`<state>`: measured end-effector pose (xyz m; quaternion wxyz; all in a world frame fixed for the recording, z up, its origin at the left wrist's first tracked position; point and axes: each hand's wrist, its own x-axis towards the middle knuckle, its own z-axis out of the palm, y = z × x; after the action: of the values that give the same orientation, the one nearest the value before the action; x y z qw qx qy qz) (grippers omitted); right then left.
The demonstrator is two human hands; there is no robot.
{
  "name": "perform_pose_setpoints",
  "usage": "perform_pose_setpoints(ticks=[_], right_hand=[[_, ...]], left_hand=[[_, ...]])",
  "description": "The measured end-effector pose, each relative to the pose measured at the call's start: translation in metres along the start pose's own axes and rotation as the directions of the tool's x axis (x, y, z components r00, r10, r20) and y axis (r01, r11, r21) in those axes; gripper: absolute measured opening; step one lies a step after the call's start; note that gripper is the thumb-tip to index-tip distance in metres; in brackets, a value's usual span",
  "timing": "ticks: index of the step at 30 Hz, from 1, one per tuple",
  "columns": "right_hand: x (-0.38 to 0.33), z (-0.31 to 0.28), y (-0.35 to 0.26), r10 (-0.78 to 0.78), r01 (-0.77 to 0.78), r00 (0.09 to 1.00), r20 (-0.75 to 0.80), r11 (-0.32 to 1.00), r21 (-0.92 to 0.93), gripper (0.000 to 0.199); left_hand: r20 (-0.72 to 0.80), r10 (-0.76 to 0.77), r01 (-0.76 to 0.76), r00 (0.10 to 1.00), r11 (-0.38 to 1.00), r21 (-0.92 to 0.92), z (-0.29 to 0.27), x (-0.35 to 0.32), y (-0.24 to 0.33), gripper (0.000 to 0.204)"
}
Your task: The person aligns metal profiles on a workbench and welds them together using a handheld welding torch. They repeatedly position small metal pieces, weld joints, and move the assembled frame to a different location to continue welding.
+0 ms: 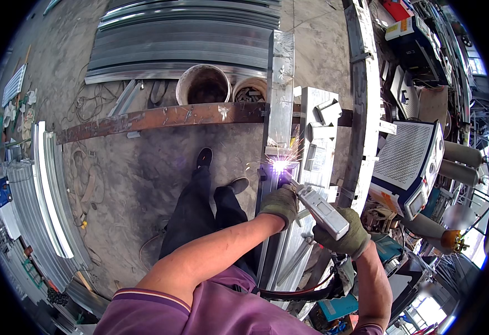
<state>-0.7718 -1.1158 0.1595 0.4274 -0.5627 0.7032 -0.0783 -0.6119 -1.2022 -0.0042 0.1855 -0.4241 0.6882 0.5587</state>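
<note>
The weld spot [279, 166] is a violet-white glare throwing sparks, set on the long metal tube [281, 84] that runs away from the person, just on the near side of a short crosswise edge on it. The welding torch [322, 211] slants in from the lower right, its nozzle tip at the glare. The right hand [345, 234], in a dark green glove, is wrapped around the torch's rear body. The left hand [281, 204], gloved alike, is close beside the nozzle; whether its fingers grip the nozzle or only rest on the metal below, I cannot tell.

By my judgement the work is midway: the pieces are set in position and the arc is lit, but this joint is not finished. The glare hides the seam, so how much is fused and how much is left cannot be read.

Just to the right lies a pale metal tube [314, 153] with short cut pieces [327, 111] loose on top, none of them held. Beyond the weld, a rusty brown beam [194, 117] crosses beneath the long tube. Farther out are a bucket [183, 90], stacked metal profiles [183, 44] on the floor, and a cabinet with a perforated panel [403, 151] well to the right.
</note>
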Motion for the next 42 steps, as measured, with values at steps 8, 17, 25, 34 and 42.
perform_pose_setpoints(ticks=[8, 17, 25, 34, 42], right_hand=[[-0.003, 0.002, -0.007, 0.021, -0.021, 0.999, -0.032, 1.000, -0.007, 0.032], [-0.022, 0.002, -0.023, 0.137, -0.128, 0.988, -0.076, 0.985, 0.114, 0.025], [-0.050, 0.007, -0.031, 0.283, -0.223, 0.942, -0.179, 0.930, 0.293, 0.018], [-0.102, 0.044, -0.062, 0.602, -0.323, 0.725, -0.336, 0.727, 0.606, 0.018], [-0.130, 0.111, -0.097, 0.551, -0.452, 0.390, -0.738, 0.813, 0.367, 0.017]], left_hand=[[-0.016, 0.019, -0.019, 1.000, 1.000, 0.007, 0.018, 0.014, -0.012, 0.045], [0.000, 0.005, -0.005, 1.000, 0.997, 0.077, 0.007, 0.005, -0.003, 0.049], [0.019, 0.009, -0.013, 1.000, 0.980, 0.199, 0.000, 0.002, 0.000, 0.057], [0.105, 0.045, -0.069, 0.994, 0.966, 0.248, -0.031, -0.015, 0.013, 0.060], [0.643, 0.249, -0.364, 0.725, 0.930, 0.050, -0.057, -0.086, 0.005, 0.072]])
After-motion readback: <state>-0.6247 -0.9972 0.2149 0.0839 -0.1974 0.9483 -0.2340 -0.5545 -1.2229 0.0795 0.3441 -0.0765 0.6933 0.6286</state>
